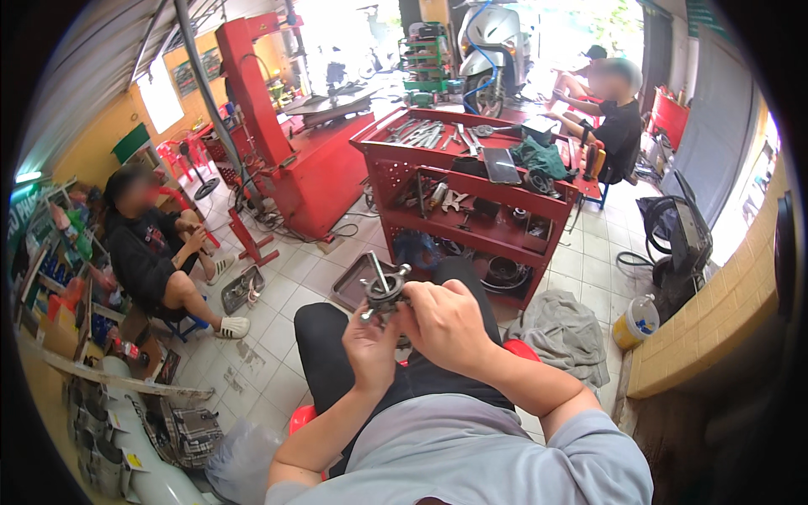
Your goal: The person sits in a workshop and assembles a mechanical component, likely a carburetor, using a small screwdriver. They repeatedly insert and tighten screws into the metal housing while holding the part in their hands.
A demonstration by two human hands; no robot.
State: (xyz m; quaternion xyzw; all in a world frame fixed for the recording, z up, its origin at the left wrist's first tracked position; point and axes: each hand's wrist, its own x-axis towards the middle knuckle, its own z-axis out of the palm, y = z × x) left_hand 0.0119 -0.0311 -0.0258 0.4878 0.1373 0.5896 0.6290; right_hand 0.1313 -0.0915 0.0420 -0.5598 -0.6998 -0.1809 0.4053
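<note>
Above my lap, a dark round metal part (pixel 385 289) with a bright straight shaft and several stubby arms sticking out of its ring is held up between both hands. My left hand (pixel 370 347) grips it from below and the left, fingers closed round its lower side. From the right, my right hand (pixel 448 324) presses against the same part with curled fingers; its fingertips are partly hidden behind the hand. A shallow dark metal tray (pixel 347 296) lies on the floor just beyond my knees.
Ahead stands a red tool cart (pixel 539 268) with wrenches on top and parts on its shelves. A grey cloth (pixel 560 337) and a white bucket (pixel 633 328) are at right. One person (pixel 143 240) sits at left; another person (pixel 621 126) sits beyond the cart. Behind rises a red lift (pixel 257 101).
</note>
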